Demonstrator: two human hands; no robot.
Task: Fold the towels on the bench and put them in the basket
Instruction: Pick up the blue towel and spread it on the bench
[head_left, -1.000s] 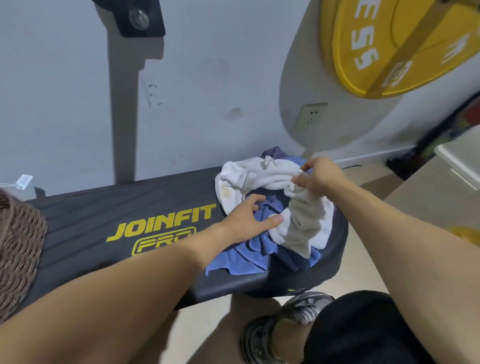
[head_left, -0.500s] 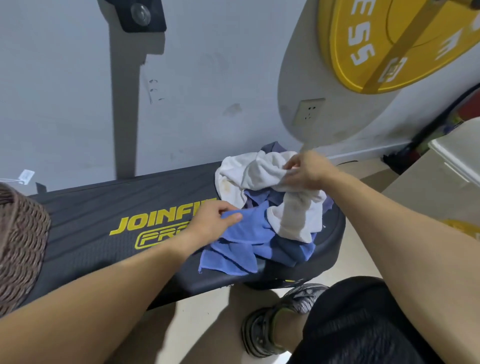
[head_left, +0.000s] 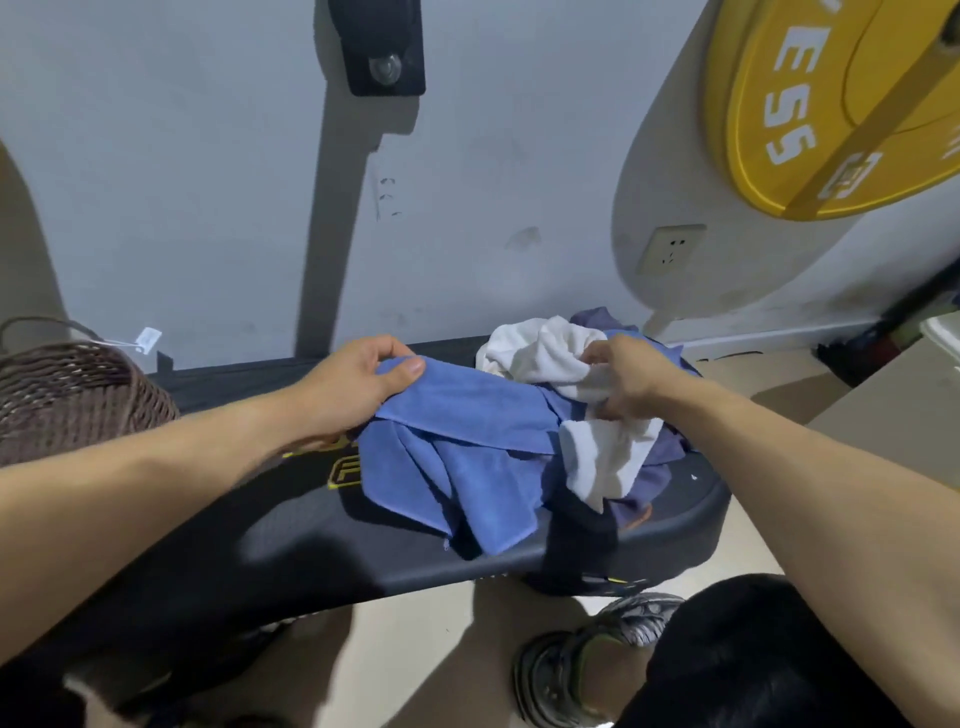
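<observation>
**Dim, even indoor light with soft shadows and wide-angle bending**

The scene was dimly lit, with a cool grey cast. A tall soft shadow fell on the wall (head_left: 218, 171) below the black bracket (head_left: 384, 47) at upper centre; another ringed the yellow weight plate (head_left: 810, 104) at upper right. The black bench (head_left: 249, 540) lost detail in shade at lower left. Edges curved outward. Slight softness showed throughout, without glare.

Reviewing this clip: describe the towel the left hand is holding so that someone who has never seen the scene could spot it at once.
Find the black bench along the wall; a heap of towels lies at its right end. The blue towel is the one spread toward the basket, a corner pinched by the left hand. Unlike the white towel gripped by the right hand, it is bright blue and lies flatter.
</observation>
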